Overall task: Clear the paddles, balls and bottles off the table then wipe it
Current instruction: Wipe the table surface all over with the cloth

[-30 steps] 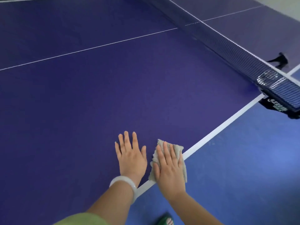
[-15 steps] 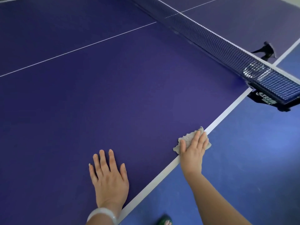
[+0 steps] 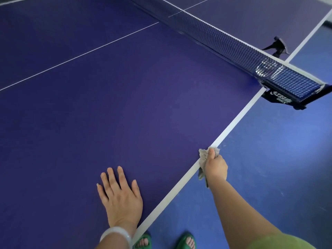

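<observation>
Low in the frame, the left hand [image 3: 120, 198] lies flat, fingers spread, on the surface [image 3: 125, 105]; the right hand [image 3: 215, 165] clutches a grey cloth [image 3: 203, 156] at its white edge.

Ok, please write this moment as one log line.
step: wipe | right hand: grips cloth at table edge | left hand: flat on table

I'm looking at a table-tennis room, prob. a sports hall or rec centre. Evidence: a purple ping-pong table [image 3: 125, 97] w/ a white edge stripe [image 3: 229, 128] and thin centre line [image 3: 80, 55]. A dark mesh net [image 3: 224, 42] stretches across it, clamped at the side by a black bracket [image 3: 279, 99] w/ a white logo. Below is smooth blue sports flooring [image 3: 278, 155], scuffed in spots.
</observation>
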### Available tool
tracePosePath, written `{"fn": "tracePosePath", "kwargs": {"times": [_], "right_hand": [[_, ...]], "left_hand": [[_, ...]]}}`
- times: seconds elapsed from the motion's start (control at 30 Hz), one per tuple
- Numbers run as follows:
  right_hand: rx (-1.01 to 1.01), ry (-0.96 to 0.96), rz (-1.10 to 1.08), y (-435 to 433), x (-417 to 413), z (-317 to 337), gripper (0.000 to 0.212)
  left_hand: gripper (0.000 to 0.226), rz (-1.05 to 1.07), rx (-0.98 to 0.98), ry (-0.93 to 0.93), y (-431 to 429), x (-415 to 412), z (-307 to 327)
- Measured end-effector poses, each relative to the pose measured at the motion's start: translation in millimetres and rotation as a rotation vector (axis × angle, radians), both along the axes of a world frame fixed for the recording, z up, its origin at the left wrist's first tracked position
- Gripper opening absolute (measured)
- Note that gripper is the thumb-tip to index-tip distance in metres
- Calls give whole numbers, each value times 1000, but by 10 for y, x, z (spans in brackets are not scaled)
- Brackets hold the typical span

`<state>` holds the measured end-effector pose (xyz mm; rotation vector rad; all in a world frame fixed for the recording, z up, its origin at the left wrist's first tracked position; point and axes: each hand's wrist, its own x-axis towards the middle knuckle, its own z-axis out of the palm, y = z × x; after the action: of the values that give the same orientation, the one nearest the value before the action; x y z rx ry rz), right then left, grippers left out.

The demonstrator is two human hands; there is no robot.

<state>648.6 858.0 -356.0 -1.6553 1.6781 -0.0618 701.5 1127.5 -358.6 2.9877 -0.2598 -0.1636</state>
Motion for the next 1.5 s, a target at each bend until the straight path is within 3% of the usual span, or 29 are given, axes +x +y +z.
{"fn": "tracePosePath", "kwargs": {"times": [0.13,0.3,0.43,0.57,0.7,1.03,1.3,1.5], "right_hand": [[26,36,27,174,-272,122,46],[37,-176,117,530,-695,417,40],[-17,-205,220,673,-973,752,39],[-34,-190,225,683,-1287,1014,42],[-36,-182,217,541,-1563,1201,37],[-18,-155,214,-556,-2699,1346,33],[-97,-105,175,-2054,-3853,1445,37],[-138,-90,181,-2999,-4031,1463,38]], "left_hand": [[69,-8,-19,39,20,2,31],[63,-25,-83,84,48,-3,142],[63,-30,-90,234,-40,115,332],[40,-346,-134,367,-401,81,613],[31,-559,-190,545,-928,-278,873],[27,-818,-155,612,-2494,-1519,1192],[20,-882,-110,589,-4045,-2557,1407],[24,-884,-143,589,-5020,-2840,1449]]}}
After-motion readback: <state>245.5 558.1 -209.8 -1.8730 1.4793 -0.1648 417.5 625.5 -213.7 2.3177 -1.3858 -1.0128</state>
